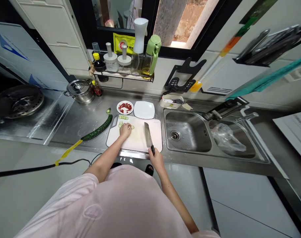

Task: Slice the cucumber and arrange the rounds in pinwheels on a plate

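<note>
My left hand [126, 130] is over the left part of the white cutting board [137, 143], its fingers bent together among cucumber slices [120, 124]; whether a slice is between them is too small to tell. My right hand [156, 158] is closed round the black handle of a knife [148, 135], whose blade lies over the board's right part, pointing away from me. A row of slices [123, 117] sits at the board's top left. Left of the board rests a long cucumber [97, 131], with a cut end piece [108, 111] above it.
Behind the board stand a plate of chopped red pieces [125, 113] and a white plate [144, 110]. A lidded pot [80, 91] is at the back left. The sink [187, 130] lies to the right. Bottles stand on a wall shelf [125, 75].
</note>
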Demonstrator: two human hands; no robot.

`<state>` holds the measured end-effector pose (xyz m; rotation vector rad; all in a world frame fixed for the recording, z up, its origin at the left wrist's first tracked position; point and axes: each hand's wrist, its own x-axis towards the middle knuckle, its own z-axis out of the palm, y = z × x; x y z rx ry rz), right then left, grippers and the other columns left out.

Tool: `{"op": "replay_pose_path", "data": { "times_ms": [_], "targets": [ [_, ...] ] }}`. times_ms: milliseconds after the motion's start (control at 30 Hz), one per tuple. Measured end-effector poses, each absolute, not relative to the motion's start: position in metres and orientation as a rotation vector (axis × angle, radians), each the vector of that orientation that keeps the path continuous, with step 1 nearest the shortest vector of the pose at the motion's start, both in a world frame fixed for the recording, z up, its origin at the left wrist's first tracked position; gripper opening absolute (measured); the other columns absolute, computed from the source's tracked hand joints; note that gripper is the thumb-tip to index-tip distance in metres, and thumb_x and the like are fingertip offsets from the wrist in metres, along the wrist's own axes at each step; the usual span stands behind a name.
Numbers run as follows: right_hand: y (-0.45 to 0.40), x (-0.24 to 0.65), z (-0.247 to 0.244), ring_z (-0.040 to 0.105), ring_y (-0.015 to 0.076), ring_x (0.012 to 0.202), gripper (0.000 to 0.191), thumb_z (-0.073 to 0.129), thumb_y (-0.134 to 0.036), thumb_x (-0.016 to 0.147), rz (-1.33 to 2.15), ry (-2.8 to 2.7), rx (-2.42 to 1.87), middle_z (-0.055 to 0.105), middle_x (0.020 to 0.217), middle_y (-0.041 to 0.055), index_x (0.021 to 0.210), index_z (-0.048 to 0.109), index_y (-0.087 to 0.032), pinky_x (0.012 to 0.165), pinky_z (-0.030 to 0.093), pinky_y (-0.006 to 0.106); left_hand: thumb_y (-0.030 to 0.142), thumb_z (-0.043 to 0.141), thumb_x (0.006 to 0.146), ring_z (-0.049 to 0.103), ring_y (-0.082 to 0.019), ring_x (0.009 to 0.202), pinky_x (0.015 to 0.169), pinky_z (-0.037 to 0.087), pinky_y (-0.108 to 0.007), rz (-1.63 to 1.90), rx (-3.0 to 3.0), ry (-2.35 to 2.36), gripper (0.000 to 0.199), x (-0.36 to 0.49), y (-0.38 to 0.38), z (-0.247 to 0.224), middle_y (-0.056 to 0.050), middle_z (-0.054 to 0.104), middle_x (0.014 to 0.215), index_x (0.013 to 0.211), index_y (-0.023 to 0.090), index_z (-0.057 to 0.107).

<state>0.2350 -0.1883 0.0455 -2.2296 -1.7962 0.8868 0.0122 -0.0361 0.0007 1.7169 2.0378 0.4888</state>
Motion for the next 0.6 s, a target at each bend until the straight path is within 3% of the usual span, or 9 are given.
{"op": "replay_pose_path", "data": {
  "times_ms": [200, 600],
  "targets": [
    [-0.179, 0.236, 0.052, 0.063, 0.021, 0.089, 0.048, 0.029, -0.055, 0.095, 0.884, -1.824, -2.354, 0.069, 0.095, 0.0092, 0.109, 0.059, -0.019, 0.065, 0.036, 0.024, 0.034, 0.049, 0.089, 0.056, -0.024, 0.104, 0.09, 0.039, -0.033, 0.418, 1.847, 2.048, 0.03, 0.018, -0.039, 0.01, -0.011, 0.06, 0.11, 0.114, 0.021, 0.057],
    [-0.178, 0.232, 0.05, 0.063, 0.0217, 0.093, 0.048, 0.029, -0.054, 0.096, 0.91, -1.922, -2.358, 0.069, 0.096, 0.01, 0.109, 0.059, -0.02, 0.068, 0.038, 0.025, 0.026, 0.057, 0.081, 0.058, -0.02, 0.096, 0.078, 0.042, -0.029, 0.357, 1.727, 2.03, 0.015, 0.021, -0.024, 0.008, -0.008, 0.058, 0.106, 0.095, 0.021, 0.061]
  ]
}}
